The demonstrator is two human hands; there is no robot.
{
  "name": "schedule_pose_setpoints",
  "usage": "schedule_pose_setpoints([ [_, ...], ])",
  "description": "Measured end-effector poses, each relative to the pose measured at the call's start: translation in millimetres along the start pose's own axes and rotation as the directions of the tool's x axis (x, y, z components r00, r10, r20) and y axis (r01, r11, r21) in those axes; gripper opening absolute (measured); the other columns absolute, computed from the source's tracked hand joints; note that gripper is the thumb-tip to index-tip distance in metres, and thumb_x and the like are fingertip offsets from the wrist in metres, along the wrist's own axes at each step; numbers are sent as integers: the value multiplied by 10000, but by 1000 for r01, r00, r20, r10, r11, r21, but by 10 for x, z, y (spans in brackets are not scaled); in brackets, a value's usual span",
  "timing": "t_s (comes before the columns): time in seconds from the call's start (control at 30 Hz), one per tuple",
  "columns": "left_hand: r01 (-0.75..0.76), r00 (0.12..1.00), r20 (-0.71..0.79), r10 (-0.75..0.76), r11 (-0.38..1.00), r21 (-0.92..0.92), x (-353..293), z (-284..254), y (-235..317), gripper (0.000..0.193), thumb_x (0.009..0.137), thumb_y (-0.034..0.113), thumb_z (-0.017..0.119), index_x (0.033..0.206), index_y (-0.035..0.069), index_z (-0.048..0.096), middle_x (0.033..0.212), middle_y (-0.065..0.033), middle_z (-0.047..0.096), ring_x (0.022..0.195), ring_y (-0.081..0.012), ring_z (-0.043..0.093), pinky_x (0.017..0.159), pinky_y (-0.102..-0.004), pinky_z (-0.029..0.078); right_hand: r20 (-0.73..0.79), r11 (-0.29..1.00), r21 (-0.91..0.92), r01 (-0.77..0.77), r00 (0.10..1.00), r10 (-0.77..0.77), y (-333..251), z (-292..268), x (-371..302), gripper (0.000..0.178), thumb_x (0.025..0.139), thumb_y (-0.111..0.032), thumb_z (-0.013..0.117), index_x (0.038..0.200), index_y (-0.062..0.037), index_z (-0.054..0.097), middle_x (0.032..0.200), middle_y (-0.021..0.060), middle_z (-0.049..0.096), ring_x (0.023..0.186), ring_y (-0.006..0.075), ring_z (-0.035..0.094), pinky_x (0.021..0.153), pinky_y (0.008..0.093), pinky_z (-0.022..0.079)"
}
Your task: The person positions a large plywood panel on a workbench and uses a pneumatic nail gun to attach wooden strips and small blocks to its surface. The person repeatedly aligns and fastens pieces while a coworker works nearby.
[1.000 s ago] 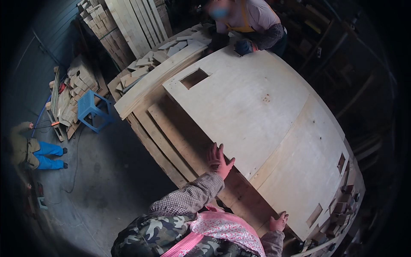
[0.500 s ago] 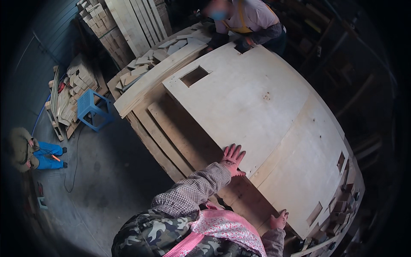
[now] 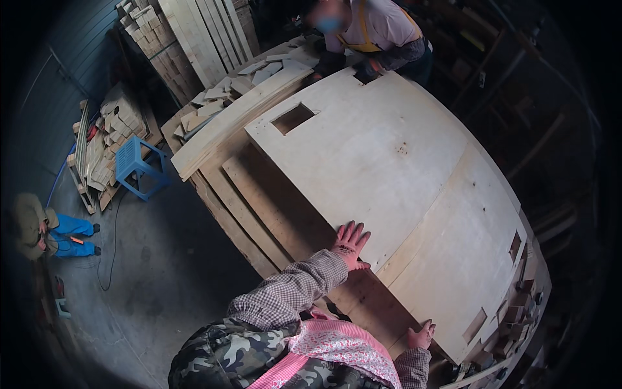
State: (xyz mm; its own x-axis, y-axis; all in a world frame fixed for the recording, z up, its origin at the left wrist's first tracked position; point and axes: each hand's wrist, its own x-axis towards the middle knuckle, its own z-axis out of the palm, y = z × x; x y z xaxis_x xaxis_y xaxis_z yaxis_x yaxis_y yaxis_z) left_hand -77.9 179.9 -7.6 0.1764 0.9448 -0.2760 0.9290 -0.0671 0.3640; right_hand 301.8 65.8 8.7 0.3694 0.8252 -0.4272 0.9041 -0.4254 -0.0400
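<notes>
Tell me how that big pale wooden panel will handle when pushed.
The panel lies flat, so it should slide rather than roll. Being so broad, it is probably heavy and awkward to turn. The seam across it suggests a joint that might flex slightly.

broad pale wooden panel (image 3: 389,168), lying flat, rectangular openings (image 3: 293,119) near its edges

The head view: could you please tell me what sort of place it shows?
Probably a woodworking shop. A large panel with rectangular cut-outs, long boards grouped at the back, and many loose wood pieces suggest this.
</notes>
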Motion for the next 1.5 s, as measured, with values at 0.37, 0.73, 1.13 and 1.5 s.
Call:
schedule_pose_setpoints([
  [0.37,-1,1000,13,1,1000,-11,-8,-29,5,1012,723,668,572,1467,121,159,1526,-170,76,1405,-386,16,1124,-524,28,4,1000,-11,-7,1000,7,-41,-26,-23,929,692,-298,745,1397,49,249,1432,290,256,1339,394,257,1105,398,263],
  [0.73,-4,1000,10,4,1000,-20,-13,-36,6,1007,725,659,577,1466,119,160,1527,-168,72,1407,-380,13,1126,-518,28,-2,1000,-4,-9,1000,9,-45,-27,-27,934,681,-294,754,1395,47,257,1429,286,264,1336,391,261,1105,394,265],
  [1.13,-7,1000,2,7,1000,-21,-7,-17,3,1008,722,654,581,1466,119,163,1525,-170,80,1405,-384,19,1125,-522,27,14,1000,-17,-14,1000,14,-87,-67,-57,939,687,-295,747,1400,48,241,1432,280,261,1343,390,250,1106,394,262],
  [1.5,-9,1000,0,9,1000,-24,-10,-20,3,1008,722,650,585,1464,114,164,1523,-171,85,1404,-385,25,1124,-524,30,10,1000,-5,-11,1000,11,-79,-58,-57,931,689,-289,740,1400,46,240,1430,284,259,1335,400,255,1104,404,264],
])
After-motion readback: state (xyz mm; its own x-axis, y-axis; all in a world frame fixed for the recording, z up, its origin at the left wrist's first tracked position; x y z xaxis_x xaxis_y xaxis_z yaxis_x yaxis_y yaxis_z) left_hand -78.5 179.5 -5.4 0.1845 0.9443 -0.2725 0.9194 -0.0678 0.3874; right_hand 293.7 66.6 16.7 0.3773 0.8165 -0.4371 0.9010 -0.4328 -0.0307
